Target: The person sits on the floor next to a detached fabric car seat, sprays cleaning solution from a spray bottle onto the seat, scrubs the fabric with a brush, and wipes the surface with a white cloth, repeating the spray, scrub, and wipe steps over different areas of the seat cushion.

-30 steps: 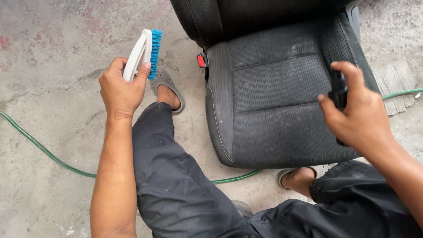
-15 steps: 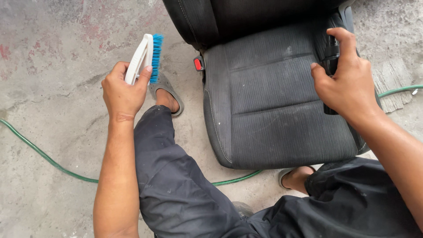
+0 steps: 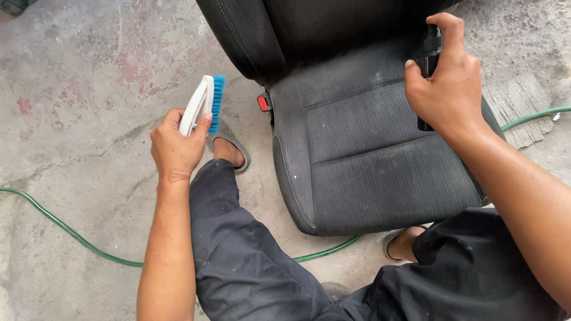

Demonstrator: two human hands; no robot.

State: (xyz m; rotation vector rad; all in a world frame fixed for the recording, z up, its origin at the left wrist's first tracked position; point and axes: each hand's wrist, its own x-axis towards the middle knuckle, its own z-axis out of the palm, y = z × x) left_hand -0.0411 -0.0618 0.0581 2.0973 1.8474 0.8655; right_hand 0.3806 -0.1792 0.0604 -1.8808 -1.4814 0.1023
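A black fabric car seat (image 3: 369,154) lies on the concrete floor in front of me. My left hand (image 3: 175,148) grips the white handle of a scrubbing brush (image 3: 205,104) with blue bristles, held upright to the left of the seat. Over the seat's back right part, my right hand (image 3: 446,83) is wrapped around a black spray bottle (image 3: 429,53), index finger on its top. A faint mist hangs over the cushion near the bottle.
A green hose (image 3: 65,229) runs across the concrete floor on the left, passes under the seat and reappears at the right edge. My legs in dark trousers (image 3: 250,261) and sandalled feet flank the seat's front. A red seat-belt buckle (image 3: 262,103) sits at the seat's left side.
My right hand has lifted with the bottle toward the seat's back right corner. The brush hand has barely moved. The view has shifted slightly, showing more of the backrest.
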